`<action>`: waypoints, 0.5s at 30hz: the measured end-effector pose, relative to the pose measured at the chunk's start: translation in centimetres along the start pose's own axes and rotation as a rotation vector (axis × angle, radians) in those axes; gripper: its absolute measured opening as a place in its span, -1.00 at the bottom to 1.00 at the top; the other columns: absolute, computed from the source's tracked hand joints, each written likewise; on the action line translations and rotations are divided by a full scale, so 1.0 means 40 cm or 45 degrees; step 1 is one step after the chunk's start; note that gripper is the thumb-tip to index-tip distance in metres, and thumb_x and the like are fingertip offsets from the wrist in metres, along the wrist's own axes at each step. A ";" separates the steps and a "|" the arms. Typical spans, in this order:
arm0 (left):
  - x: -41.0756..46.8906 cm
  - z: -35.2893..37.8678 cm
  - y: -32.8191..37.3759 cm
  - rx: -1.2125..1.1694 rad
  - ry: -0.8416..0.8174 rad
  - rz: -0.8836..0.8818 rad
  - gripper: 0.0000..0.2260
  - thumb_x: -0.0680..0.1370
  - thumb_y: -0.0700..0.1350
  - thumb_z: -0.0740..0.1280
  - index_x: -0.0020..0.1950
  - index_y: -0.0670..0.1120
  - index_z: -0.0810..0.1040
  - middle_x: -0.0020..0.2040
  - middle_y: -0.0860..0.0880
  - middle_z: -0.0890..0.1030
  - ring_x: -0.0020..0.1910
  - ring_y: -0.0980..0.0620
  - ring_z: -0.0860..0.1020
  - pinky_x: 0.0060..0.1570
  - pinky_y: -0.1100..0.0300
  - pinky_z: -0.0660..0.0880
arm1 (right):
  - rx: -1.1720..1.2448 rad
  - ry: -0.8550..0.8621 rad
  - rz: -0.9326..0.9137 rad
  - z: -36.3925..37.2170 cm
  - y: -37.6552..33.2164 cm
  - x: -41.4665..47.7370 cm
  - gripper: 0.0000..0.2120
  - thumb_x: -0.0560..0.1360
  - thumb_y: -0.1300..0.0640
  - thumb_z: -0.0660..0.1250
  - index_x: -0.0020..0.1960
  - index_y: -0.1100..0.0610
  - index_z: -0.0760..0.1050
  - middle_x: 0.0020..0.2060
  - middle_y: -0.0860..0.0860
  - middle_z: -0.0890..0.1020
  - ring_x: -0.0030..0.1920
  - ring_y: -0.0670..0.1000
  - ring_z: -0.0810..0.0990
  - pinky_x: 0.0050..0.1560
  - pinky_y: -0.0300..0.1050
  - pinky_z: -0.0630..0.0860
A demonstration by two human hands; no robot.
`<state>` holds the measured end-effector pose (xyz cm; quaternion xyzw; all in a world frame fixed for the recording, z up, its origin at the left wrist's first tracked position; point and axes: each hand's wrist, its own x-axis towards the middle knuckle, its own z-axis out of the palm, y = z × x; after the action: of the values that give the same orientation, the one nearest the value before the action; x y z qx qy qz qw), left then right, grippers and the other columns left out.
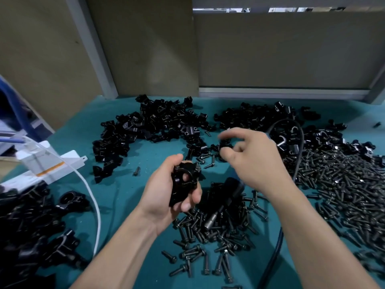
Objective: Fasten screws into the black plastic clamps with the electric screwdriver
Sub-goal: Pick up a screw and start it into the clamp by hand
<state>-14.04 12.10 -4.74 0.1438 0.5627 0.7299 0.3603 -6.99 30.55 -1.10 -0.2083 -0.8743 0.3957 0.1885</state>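
Right hand [253, 157] fingertips [226, 135] blurred, pinched piece [224, 146] unclear; electric screwdriver [231, 187] half-hidden under forearm [291, 205]; left clamp pile [31, 226] edge-cut

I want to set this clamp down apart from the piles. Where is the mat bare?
The widest bare mat lies between the white cable and the left forearm. A smaller strip runs between the white box and the back clamp pile. Crowded: the screw heap on the right, and the screws around the screwdriver.

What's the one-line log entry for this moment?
left hand: grips black plastic clamp | right hand: pinches small black clamp piece | black electric screwdriver: unheld, lying among dark metal screws
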 end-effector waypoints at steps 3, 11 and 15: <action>0.006 -0.004 -0.002 -0.001 0.061 -0.003 -0.48 0.67 0.21 0.14 -0.43 0.05 0.55 -0.44 -0.17 0.53 -0.57 -0.02 0.35 -0.64 0.28 0.26 | 0.381 -0.476 -0.093 -0.016 -0.047 -0.013 -0.86 0.42 0.04 0.47 -0.03 -0.08 0.73 -0.33 0.00 0.70 -0.37 -0.10 0.55 -0.29 -0.21 0.52; 0.012 -0.006 -0.010 0.028 -0.020 -0.052 -0.57 0.68 0.21 0.11 -0.03 -0.15 0.47 -0.36 -0.24 0.58 -0.59 0.02 0.35 -0.59 0.24 0.17 | 0.128 -0.394 -0.105 0.006 -0.059 -0.019 -0.90 0.48 0.15 0.54 -0.19 0.01 0.69 -0.32 -0.05 0.72 -0.26 0.03 0.71 -0.08 0.07 0.68; 0.014 -0.010 -0.008 0.103 -0.045 -0.055 -0.63 0.64 0.18 0.21 -0.16 -0.10 0.43 -0.30 -0.26 0.62 -0.55 0.03 0.38 -0.60 0.29 0.24 | 0.066 -0.374 -0.067 0.000 -0.058 -0.021 -0.87 0.49 0.17 0.53 -0.22 0.03 0.68 -0.37 -0.04 0.71 -0.38 -0.07 0.66 -0.21 -0.10 0.62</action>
<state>-14.57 12.23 -5.28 0.1589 0.5883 0.6961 0.3797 -6.78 28.72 0.56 -0.1200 -0.8871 0.4394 0.0742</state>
